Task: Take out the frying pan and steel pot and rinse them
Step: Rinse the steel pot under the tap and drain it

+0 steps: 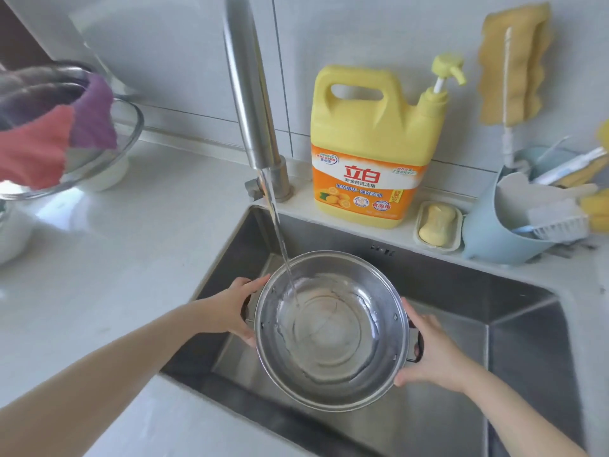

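Steel pot point(333, 328) — shiny metal; sink point(527, 341) — brushed steel.

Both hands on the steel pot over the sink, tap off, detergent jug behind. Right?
Not quite: the tap is running. The head view shows water streaming into the steel pot, held by the left hand and right hand over the sink, detergent jug behind.

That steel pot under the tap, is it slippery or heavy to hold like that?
Probably slippery: the steel pot is wet and shiny, which may be why the left hand and right hand grip it at the side handles. It looks thin-walled, so likely light, though the stream of water pooling inside will add weight.
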`<state>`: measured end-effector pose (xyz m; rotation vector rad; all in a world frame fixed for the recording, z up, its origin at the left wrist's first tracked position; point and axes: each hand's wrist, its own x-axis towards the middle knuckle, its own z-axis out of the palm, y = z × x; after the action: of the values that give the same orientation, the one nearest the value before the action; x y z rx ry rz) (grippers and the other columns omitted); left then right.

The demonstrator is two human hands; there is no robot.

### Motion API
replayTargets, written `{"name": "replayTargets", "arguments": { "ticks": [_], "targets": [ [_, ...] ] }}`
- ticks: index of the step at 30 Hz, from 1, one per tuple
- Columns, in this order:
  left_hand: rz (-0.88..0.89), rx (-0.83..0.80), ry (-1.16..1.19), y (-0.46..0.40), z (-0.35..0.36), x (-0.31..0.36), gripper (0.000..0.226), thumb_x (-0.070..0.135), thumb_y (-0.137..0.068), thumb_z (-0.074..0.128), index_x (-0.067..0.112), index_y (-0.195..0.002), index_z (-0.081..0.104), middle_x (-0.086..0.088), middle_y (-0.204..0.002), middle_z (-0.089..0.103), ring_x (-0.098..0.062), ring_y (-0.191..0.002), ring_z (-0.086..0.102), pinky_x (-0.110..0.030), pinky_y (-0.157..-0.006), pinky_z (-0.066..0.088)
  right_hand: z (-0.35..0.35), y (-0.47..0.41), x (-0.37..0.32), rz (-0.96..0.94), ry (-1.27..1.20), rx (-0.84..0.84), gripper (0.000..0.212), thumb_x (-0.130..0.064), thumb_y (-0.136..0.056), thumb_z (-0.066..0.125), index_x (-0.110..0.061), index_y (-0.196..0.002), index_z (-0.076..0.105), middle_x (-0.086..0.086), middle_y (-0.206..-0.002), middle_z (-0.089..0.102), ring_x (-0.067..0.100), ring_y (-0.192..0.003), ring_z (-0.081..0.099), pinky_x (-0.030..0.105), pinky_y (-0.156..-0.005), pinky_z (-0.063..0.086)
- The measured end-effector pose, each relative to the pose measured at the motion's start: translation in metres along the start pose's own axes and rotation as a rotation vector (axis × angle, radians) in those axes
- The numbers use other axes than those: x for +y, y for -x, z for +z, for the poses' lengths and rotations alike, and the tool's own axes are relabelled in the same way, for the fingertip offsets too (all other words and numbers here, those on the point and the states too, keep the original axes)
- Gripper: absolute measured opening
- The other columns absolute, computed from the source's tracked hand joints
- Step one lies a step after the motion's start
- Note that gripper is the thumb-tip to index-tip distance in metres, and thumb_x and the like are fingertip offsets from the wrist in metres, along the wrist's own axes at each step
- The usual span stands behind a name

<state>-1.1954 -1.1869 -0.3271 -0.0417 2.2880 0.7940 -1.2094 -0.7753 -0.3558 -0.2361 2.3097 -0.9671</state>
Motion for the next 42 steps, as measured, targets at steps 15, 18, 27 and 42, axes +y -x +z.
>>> {"name": "replayTargets", "arguments": {
  "ticks": [15, 18, 27, 42],
  "targets": [
    [0.086, 0.151, 0.214, 0.104, -0.086, 0.087, 0.099, 0.02, -0.06, 0.086, 0.051, -0.141, 0.037, -0.015, -0.123, 0.058, -0.034, -0.103, 0.062, -0.05, -0.09, 0.054, -0.062, 0.067, -0.093, -0.109, -0.082, 0.083, 0.136, -0.032, -0.042, 0.095, -0.057, -0.146, 0.01, -0.001, -0.129, 0.039, 0.018, -0.102, 0.057, 0.02, -0.081, 0.05],
    [0.109, 0.196, 0.233, 0.109, -0.088, 0.096, 0.1, 0.016, -0.061, 0.084, 0.049, -0.143, 0.036, -0.011, -0.122, 0.052, -0.025, -0.079, 0.059, -0.043, -0.075, 0.058, -0.077, 0.076, -0.107, -0.197, -0.098, 0.114, 0.132, -0.028, -0.039, 0.095, -0.065, -0.14, 0.018, -0.003, -0.133, 0.045, 0.015, -0.116, 0.052, 0.034, -0.094, 0.052],
    [0.135, 0.224, 0.297, 0.123, -0.09, 0.108, 0.09, 0.006, -0.073, 0.08, 0.047, -0.141, 0.039, 0.001, -0.111, 0.05, -0.018, -0.073, 0.051, -0.027, -0.066, 0.052, -0.108, 0.103, -0.134, -0.16, -0.217, 0.027, 0.114, -0.006, -0.05, 0.092, -0.073, -0.119, 0.031, -0.029, -0.132, 0.048, -0.003, -0.125, 0.045, 0.025, -0.098, 0.048],
    [0.095, 0.263, 0.338, 0.131, -0.096, 0.095, 0.088, -0.003, -0.08, 0.069, 0.049, -0.142, 0.034, -0.002, -0.107, 0.047, -0.022, -0.069, 0.04, -0.022, -0.059, 0.047, -0.098, 0.103, -0.158, -0.117, -0.242, 0.105, 0.087, -0.008, -0.08, 0.077, -0.035, -0.148, 0.029, -0.019, -0.142, 0.036, -0.002, -0.127, 0.033, -0.005, -0.075, 0.036]
  ]
}}
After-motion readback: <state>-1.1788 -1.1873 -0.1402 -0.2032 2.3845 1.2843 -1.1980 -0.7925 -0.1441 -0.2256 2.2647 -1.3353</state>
